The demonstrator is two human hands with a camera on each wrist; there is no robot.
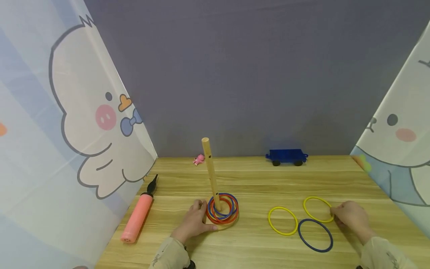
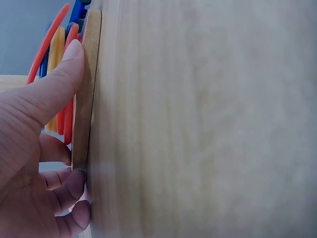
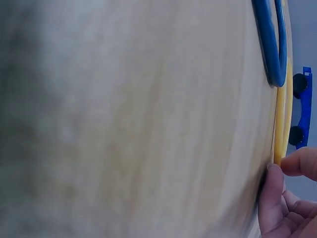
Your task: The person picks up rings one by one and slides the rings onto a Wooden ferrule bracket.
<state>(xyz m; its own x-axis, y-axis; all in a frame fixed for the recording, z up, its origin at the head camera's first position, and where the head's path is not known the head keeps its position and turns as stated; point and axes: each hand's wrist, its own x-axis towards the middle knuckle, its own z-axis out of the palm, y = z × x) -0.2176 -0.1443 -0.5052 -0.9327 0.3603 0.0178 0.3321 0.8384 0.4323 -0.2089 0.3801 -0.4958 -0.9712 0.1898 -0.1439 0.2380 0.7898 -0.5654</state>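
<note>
A ring toss stand has a wooden peg (image 1: pixel 211 172) rising from a round base (image 2: pixel 88 74), with red, blue and yellow rings (image 2: pixel 68 89) stacked around the peg. My left hand (image 1: pixel 193 221) grips the base's near left edge, thumb in front and fingers at the side. On the right, my right hand (image 1: pixel 352 216) pinches the edge of a yellow ring (image 1: pixel 314 197) between thumb and finger; this ring lies at table level. Beside it are a second yellow ring (image 1: pixel 283 234) and a dark blue ring (image 1: pixel 332 239), both flat on the table.
A pink hand pump (image 1: pixel 137 220) with a black nozzle lies at the table's left edge. Along the back stand a small pink figure (image 1: pixel 199 160) and a blue toy wagon (image 1: pixel 286 155). Grey and cartoon-printed cloth walls enclose the wooden table (image 1: pixel 248 179).
</note>
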